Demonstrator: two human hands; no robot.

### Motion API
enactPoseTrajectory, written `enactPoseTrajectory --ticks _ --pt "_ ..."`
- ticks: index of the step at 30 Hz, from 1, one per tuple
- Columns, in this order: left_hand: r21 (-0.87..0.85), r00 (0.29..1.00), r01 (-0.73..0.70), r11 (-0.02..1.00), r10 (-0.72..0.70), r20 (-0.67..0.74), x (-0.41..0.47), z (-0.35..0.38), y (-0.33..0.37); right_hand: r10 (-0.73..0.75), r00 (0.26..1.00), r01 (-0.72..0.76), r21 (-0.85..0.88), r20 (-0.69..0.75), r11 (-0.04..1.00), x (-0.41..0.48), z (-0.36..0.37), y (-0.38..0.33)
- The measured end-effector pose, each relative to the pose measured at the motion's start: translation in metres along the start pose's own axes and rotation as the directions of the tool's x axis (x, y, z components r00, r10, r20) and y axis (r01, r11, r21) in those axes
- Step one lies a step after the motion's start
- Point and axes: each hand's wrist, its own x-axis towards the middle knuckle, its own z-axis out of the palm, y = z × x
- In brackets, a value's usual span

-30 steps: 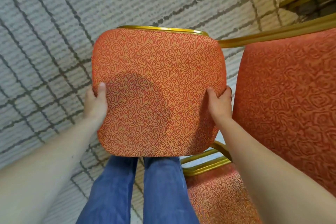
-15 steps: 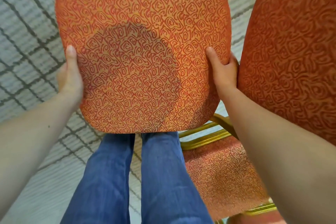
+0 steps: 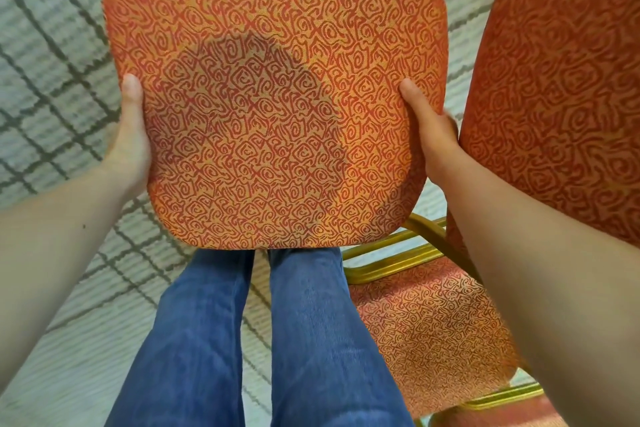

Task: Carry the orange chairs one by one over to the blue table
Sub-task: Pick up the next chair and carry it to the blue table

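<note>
An orange chair's patterned cushion [image 3: 273,94] fills the upper middle of the head view, raised off the floor in front of my legs. My left hand [image 3: 130,135] grips its left edge, thumb lying on the fabric, fingers hidden behind. On the right edge my right hand [image 3: 429,130] holds it the same way. The chair's legs and frame are hidden behind the cushion. The blue table is not in view.
A second orange chair with a gold frame stands close on the right, its back [image 3: 561,97] and seat [image 3: 429,326] next to my right arm. Pale carpet [image 3: 52,55] with dark grid lines lies on the left and below. My blue-jeaned legs [image 3: 256,340] are underneath.
The held chair has come up and closer to the camera, its cushion now filling more of the view. Both hands keep their hold on its sides.
</note>
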Motion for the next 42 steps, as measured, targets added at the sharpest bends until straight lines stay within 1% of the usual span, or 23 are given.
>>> enactPoseTrajectory --ticks 4,6,8,12,15,18,22,25,30,35,38,42 --pt "-0.007 0.999 0.014 1.0 -0.015 -0.048 -0.005 -0.002 0.007 -0.017 1.0 0.017 0.017 -0.005 1.0 -0.008 0.0 -0.004" --pt "-0.011 0.992 0.035 0.999 -0.036 -0.117 -0.01 -0.007 0.008 -0.031 1.0 0.031 0.011 0.004 0.999 -0.015 0.001 -0.006" --pt "-0.011 0.969 0.059 0.998 -0.06 -0.241 -0.017 -0.016 0.01 -0.043 0.999 0.043 0.009 -0.001 0.999 -0.026 0.004 -0.008" --pt "-0.033 0.915 0.098 0.995 -0.103 -0.391 -0.039 -0.035 0.019 -0.075 0.997 0.075 -0.002 -0.001 0.997 -0.06 0.012 -0.027" --pt "-0.051 0.884 0.099 0.994 -0.112 -0.454 -0.065 -0.052 0.034 -0.13 0.991 0.13 -0.014 0.013 0.991 -0.094 0.019 -0.05" --pt "-0.07 0.842 0.06 0.996 -0.088 -0.533 -0.098 -0.076 0.063 -0.171 0.984 0.172 -0.015 0.04 0.985 -0.139 0.028 -0.077" --pt "-0.04 0.84 0.002 0.999 -0.023 -0.543 -0.151 -0.12 0.112 -0.244 0.966 0.246 -0.008 0.085 0.969 -0.212 0.04 -0.113" --pt "-0.043 0.834 -0.012 0.999 -0.013 -0.552 -0.186 -0.151 0.146 -0.282 0.953 0.285 -0.014 0.106 0.958 -0.262 0.049 -0.137" --pt "-0.099 0.837 -0.083 0.992 0.016 -0.548 -0.245 -0.2 0.183 -0.345 0.923 0.354 -0.028 0.169 0.935 -0.339 0.064 -0.167" --pt "-0.1 0.857 -0.109 0.989 0.043 -0.514 -0.285 -0.235 0.185 -0.393 0.893 0.418 -0.08 0.22 0.905 -0.394 0.076 -0.175" --pt "-0.098 0.875 -0.096 0.99 0.038 -0.482 -0.305 -0.256 0.179 -0.422 0.881 0.448 -0.089 0.216 0.89 -0.414 0.086 -0.166" --pt "-0.076 0.895 -0.09 0.993 0.048 -0.443 -0.32 -0.281 0.163 -0.426 0.869 0.465 -0.121 0.253 0.877 -0.427 0.105 -0.146"
